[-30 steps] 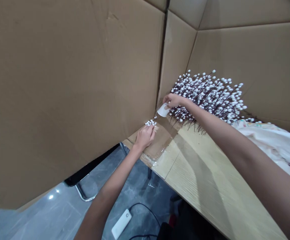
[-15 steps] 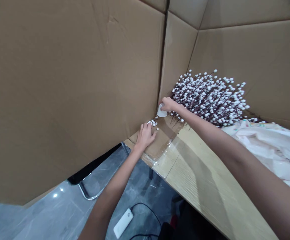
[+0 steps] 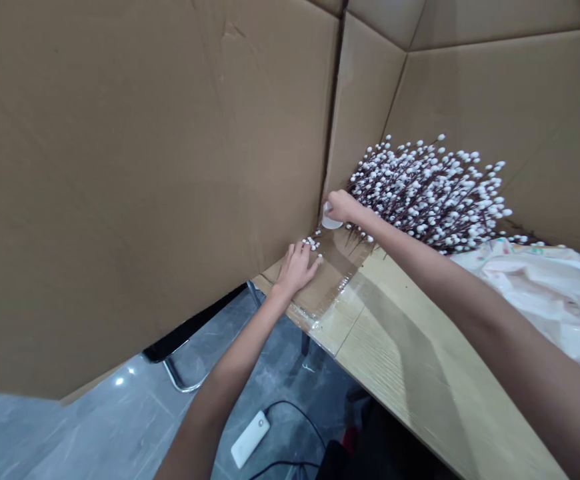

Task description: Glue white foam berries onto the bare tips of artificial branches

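At the corner where the cardboard walls meet the table, my right hand [image 3: 341, 206] is closed on a small white cup [image 3: 332, 222]. The cup's wider end faces down, and my fingers hide much of it. Left of it, my left hand [image 3: 297, 268] rests on the cardboard sheet [image 3: 331, 279] with its fingers apart. Its fingertips are at several loose white berries [image 3: 313, 245], and one lies by the index finger. Beside my right hand and forearm spreads a big bundle of dark stems with white berries [image 3: 430, 193].
Tall cardboard walls [image 3: 170, 167] stand on the left and behind. Clear film covers the wooden table [image 3: 385, 347], with a crumpled white plastic sheet [image 3: 545, 280] on the right. On the floor lies a white power bank [image 3: 250, 439] with a black cable.
The whole view has shifted slightly, so things sit a little further right. My right hand now covers more of the cup. My left hand stays beside the loose berries.
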Motion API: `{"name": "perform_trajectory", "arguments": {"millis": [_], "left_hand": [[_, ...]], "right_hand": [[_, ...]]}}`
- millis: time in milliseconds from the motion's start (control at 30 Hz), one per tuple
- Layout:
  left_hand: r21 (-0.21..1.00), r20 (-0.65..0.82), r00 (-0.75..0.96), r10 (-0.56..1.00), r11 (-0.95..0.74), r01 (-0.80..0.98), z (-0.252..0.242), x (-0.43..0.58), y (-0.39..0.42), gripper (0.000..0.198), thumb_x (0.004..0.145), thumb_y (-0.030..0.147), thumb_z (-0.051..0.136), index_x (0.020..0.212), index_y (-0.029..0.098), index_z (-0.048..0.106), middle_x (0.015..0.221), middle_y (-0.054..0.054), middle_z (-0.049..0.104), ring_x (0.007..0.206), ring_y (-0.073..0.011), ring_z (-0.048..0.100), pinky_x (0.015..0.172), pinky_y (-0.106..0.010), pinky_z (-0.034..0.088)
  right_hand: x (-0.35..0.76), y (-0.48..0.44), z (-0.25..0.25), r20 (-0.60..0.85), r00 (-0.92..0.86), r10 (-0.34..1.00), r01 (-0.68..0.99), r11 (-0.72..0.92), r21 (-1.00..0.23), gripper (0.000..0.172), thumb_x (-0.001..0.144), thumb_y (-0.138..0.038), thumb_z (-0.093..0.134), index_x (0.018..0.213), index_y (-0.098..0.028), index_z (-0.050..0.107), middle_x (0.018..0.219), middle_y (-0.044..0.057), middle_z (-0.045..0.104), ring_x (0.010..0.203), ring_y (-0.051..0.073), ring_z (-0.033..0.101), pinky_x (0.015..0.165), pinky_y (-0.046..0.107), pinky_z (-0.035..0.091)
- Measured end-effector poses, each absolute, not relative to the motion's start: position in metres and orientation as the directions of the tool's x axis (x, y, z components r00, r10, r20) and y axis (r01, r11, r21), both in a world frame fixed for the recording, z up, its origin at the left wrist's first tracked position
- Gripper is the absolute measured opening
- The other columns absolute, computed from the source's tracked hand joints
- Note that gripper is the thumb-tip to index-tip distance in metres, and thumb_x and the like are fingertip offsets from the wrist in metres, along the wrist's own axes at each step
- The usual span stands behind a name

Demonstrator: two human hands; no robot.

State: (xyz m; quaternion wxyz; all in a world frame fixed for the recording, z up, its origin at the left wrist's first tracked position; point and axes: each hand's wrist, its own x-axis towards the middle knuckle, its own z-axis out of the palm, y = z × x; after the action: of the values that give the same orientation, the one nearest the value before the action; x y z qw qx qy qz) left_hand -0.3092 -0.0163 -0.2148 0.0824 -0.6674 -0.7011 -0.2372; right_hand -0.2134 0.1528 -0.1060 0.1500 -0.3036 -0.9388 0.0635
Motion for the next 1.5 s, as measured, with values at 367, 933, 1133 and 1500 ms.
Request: {"name": "perform_trajectory", "arguments": {"millis": [367,933,1133,1500], "left_hand": [[0.157,0.248,0.065,0.967,-0.106,0.982,-0.192,-0.326,0.050,0.040,0.086,0.022,0.042,0.122,0.007,0.048,0.112,-0.020,0.062,0.103,-0.0287,0.059,0.088,-0.038,0.047],[0.025,0.036,0.029,0.999,-0.030,0.999,-0.172,-0.327,0.107,0.037,0.076,0.013,0.046,0.112,0.011,0.054,0.103,-0.019,0.065,0.091,-0.0272,0.064,0.074,-0.032,0.048],[0.080,0.019,0.069,0.997,-0.070,0.994,-0.162,-0.329,0.102,0.032,0.074,0.009,0.042,0.101,0.014,0.058,0.097,-0.013,0.068,0.084,-0.0222,0.063,0.071,-0.029,0.047],[0.232,0.053,0.119,0.991,-0.128,0.964,-0.159,-0.334,0.092,0.033,0.077,0.014,0.034,0.096,0.017,0.061,0.095,-0.008,0.068,0.083,-0.0197,0.062,0.076,-0.029,0.047]], "right_hand": [[-0.085,0.075,-0.073,0.338,-0.775,0.534,0.407,0.831,-0.380,0.033,0.079,-0.015,0.061,0.111,-0.021,0.065,0.110,0.005,0.069,0.095,0.023,0.064,0.083,0.030,0.046],[0.013,0.041,-0.091,0.391,-0.812,0.433,0.293,0.882,-0.369,0.032,0.086,-0.016,0.049,0.115,-0.020,0.059,0.116,0.007,0.067,0.107,0.022,0.061,0.092,0.037,0.047],[0.027,0.042,-0.095,0.381,-0.804,0.457,0.302,0.865,-0.400,0.032,0.085,-0.021,0.052,0.116,-0.018,0.060,0.114,0.009,0.067,0.105,0.023,0.062,0.091,0.039,0.047],[0.031,0.039,-0.092,0.405,-0.794,0.453,0.281,0.865,-0.415,0.031,0.086,-0.025,0.054,0.116,-0.018,0.061,0.114,0.007,0.068,0.104,0.022,0.063,0.091,0.037,0.048]]}}
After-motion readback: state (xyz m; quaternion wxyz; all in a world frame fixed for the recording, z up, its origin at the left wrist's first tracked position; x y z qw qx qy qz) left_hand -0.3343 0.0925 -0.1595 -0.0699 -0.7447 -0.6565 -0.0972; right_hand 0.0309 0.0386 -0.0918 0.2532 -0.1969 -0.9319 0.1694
